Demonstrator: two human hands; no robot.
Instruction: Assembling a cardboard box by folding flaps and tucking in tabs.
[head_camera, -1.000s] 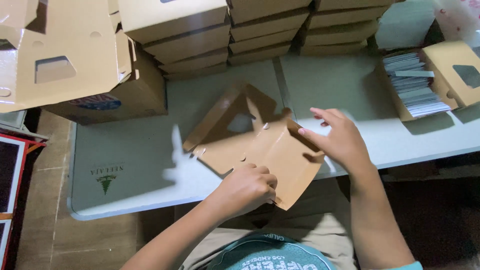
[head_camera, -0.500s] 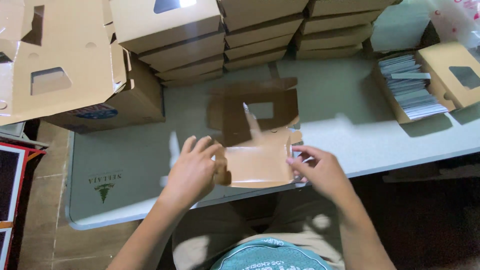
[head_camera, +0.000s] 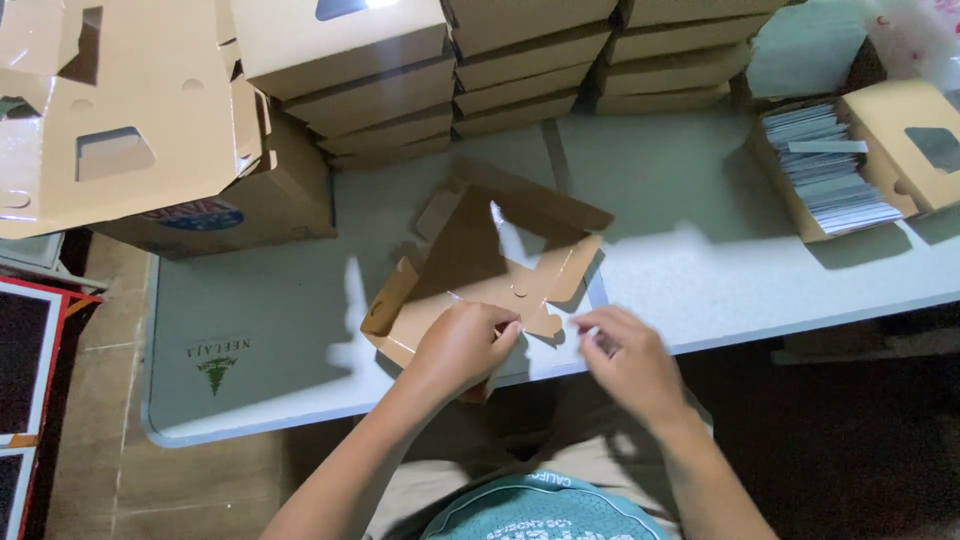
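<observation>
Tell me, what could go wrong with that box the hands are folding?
The left hand pins the half-folded box at the table edge, so it might slip off into the lap. The right hand is off the cardboard, so a thin flap could spring open or crease. The tall stack of boxes behind looks close enough to get bumped.
</observation>
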